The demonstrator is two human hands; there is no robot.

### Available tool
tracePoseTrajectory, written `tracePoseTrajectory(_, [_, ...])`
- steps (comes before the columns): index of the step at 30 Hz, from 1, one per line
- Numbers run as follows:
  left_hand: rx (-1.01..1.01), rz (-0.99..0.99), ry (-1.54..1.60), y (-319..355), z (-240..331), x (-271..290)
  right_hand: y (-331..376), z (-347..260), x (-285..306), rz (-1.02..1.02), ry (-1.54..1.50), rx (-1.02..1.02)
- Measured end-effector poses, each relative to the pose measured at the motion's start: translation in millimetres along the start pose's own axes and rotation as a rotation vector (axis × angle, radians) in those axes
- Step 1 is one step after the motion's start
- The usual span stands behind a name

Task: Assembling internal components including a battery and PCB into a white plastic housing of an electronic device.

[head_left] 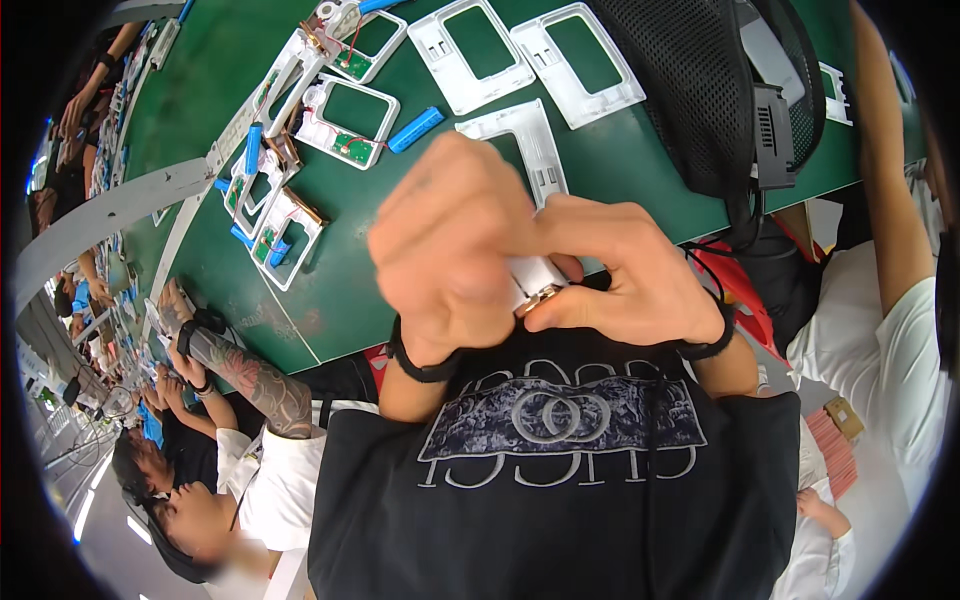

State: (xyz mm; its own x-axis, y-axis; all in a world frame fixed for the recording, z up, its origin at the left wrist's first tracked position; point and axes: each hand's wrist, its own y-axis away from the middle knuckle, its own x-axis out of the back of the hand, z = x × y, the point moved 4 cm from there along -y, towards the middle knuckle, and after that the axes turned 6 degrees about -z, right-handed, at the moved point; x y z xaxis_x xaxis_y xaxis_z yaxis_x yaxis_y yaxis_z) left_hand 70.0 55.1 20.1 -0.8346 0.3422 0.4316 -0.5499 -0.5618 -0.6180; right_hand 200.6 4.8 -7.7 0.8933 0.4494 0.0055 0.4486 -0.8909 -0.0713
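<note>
Both of my hands are together above the near edge of the table. My left hand point(450, 250) is curled closed, its back toward me, around one side of a small white plastic part with a copper-coloured metal end point(538, 292). From the other side, my right hand point(625, 275) pinches the same part between thumb and fingers. Most of this part is hidden by my hands. Just beyond them is a white plastic frame point(535, 150), partly covered; I cannot tell whether it joins the held part.
White housings point(470, 95) lie on the green table point(330, 320). Leftward are frames with green circuit boards point(355, 148) and blue cylindrical batteries point(416, 130). A black mesh bag point(690, 100) stands at right, a metal rail point(120, 205) at left. Co-workers sit on both sides, one with a tattooed forearm point(250, 370).
</note>
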Motion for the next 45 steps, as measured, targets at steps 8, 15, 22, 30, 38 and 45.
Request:
tracePoseTrajectory(8, [0.271,-0.022,0.041,1,1,1,3,3,-4,-0.098,-0.036,-0.192])
tracePoseTrajectory(15, [0.063,-0.016,-0.087,-7,13,-4,11,3,-2,0.072,-0.229,-0.064])
tracePoseTrajectory(22, [0.202,0.114,-0.005,4,9,-5,5,1,-2,0.092,-0.166,-0.016])
tracePoseTrajectory(30, [0.15,0.235,-0.082,0,7,-3,6,-2,3,0.175,-0.051,-0.016])
tracePoseTrajectory(38, [0.101,0.239,0.034,-15,2,-7,8,-6,11,0.1,-0.069,-0.006])
tracePoseTrajectory(45, [0.068,0.202,0.05,-1,-4,-8,8,5,9,0.028,-0.326,-0.15])
